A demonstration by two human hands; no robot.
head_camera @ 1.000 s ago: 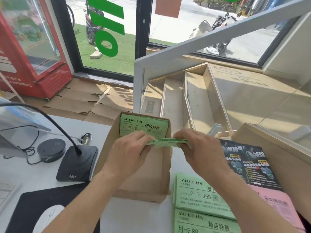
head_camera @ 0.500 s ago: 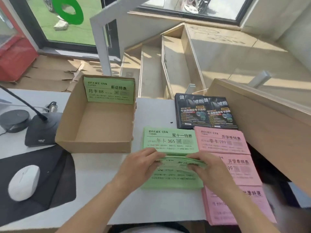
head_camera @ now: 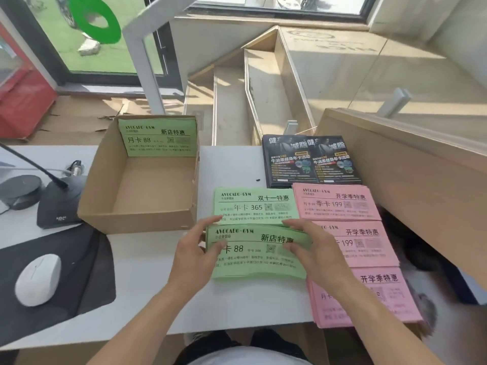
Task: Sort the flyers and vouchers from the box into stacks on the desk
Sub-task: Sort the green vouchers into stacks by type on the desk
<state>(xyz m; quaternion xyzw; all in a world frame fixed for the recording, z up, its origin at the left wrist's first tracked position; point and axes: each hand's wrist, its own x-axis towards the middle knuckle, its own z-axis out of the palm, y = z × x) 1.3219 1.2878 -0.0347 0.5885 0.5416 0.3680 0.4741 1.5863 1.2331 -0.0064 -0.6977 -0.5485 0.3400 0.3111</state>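
The green voucher stack point(head_camera: 259, 255) marked 88 lies on the white surface point(head_camera: 147, 262), just in front of the cardboard box's right corner, with a second green stack point(head_camera: 257, 205) marked 365 touching its far edge. The left hand point(head_camera: 193, 255) holds its left end, thumb on top and fingers over the far edge; the right hand point(head_camera: 317, 252) holds the right end the same way, so each grip is clamped on the stack. Whether the fingers reach beneath the paper cannot be made out.

The cardboard box point(head_camera: 137, 216) holds one green voucher point(head_camera: 158, 137), propped upright against its far wall. Three pink stacks point(head_camera: 336, 202) run down the right side; the right forearm hides part of the two nearer ones. Dark flyers point(head_camera: 311, 160) lie beyond them.

A white mouse point(head_camera: 38, 279) sits on a dark mat, and a microphone base point(head_camera: 56, 204) stands left of the box.
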